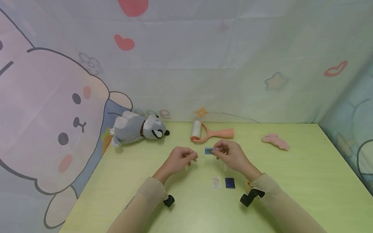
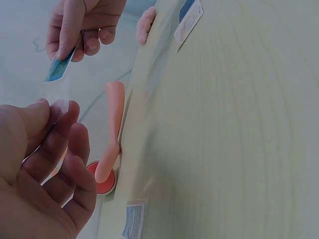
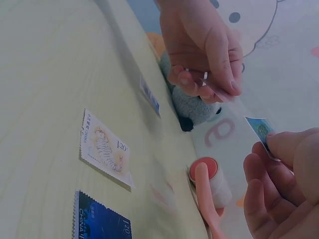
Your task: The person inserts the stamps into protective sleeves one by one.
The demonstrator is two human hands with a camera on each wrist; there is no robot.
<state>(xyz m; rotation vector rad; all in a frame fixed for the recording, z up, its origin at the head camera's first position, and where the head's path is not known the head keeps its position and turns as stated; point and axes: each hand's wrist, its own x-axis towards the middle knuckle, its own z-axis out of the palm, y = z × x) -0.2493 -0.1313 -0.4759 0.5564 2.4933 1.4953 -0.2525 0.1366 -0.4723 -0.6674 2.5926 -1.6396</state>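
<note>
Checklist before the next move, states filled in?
1. Right hand pinching blue-green stamp: ok, raised.
2. Left hand pinching clear film: ok.
3. Stamp seated in film: cannot tell, film too transparent.
4. White stamp and dark blue stamp face up, untouched: ok.
5. Yellow piece fully visible in head view: not ok, partly covered by right wrist.
6. Roller clear of hands: ok, lies beyond them.
</note>
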